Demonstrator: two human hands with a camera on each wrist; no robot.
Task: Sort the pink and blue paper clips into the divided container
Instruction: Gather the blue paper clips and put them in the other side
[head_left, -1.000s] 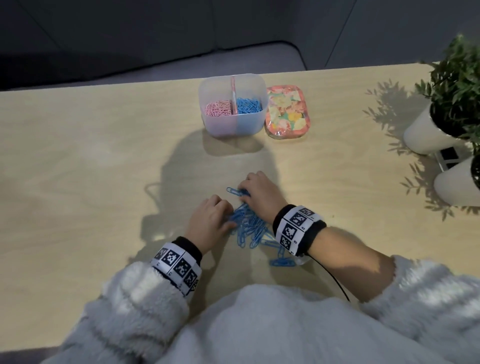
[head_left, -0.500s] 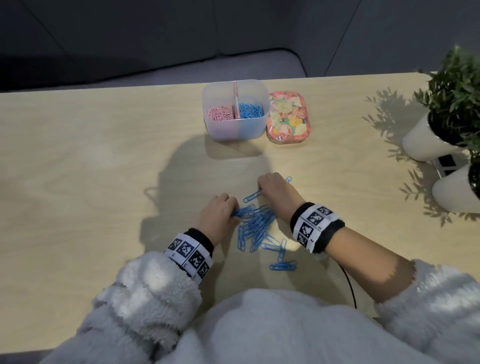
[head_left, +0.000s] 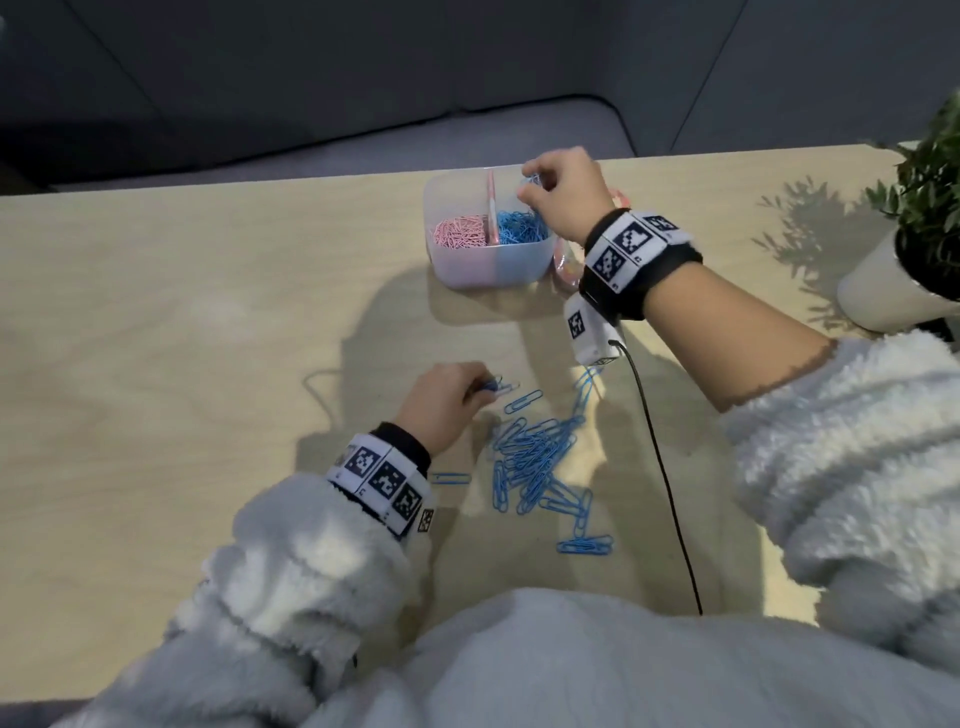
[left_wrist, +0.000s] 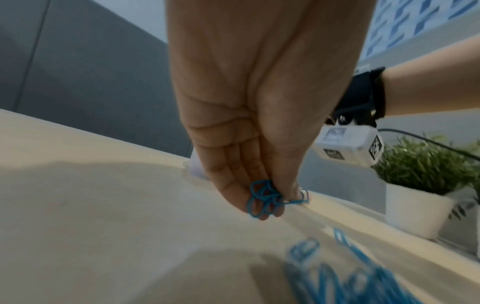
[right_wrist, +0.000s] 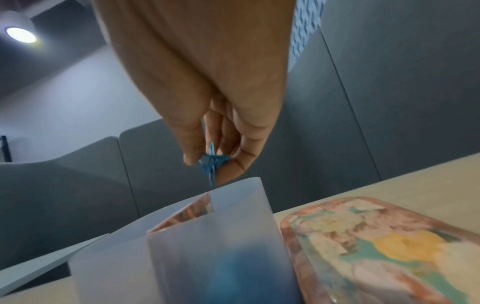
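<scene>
A translucent divided container stands at the table's far side, with pink clips in its left half and blue clips in its right half. My right hand hovers over the right half and pinches a few blue clips between thumb and fingers. A pile of blue paper clips lies on the table near me. Left of that pile, my left hand pinches a small bunch of blue clips just above the tabletop.
A floral lid lies right of the container, mostly hidden by my right wrist in the head view. Potted plants in white pots stand at the right edge. A black cable runs from my right wrist across the table.
My right hand has left the pile and carried blue clips up over the container's right half. My left hand has gathered a few clips at the pile's left edge.
</scene>
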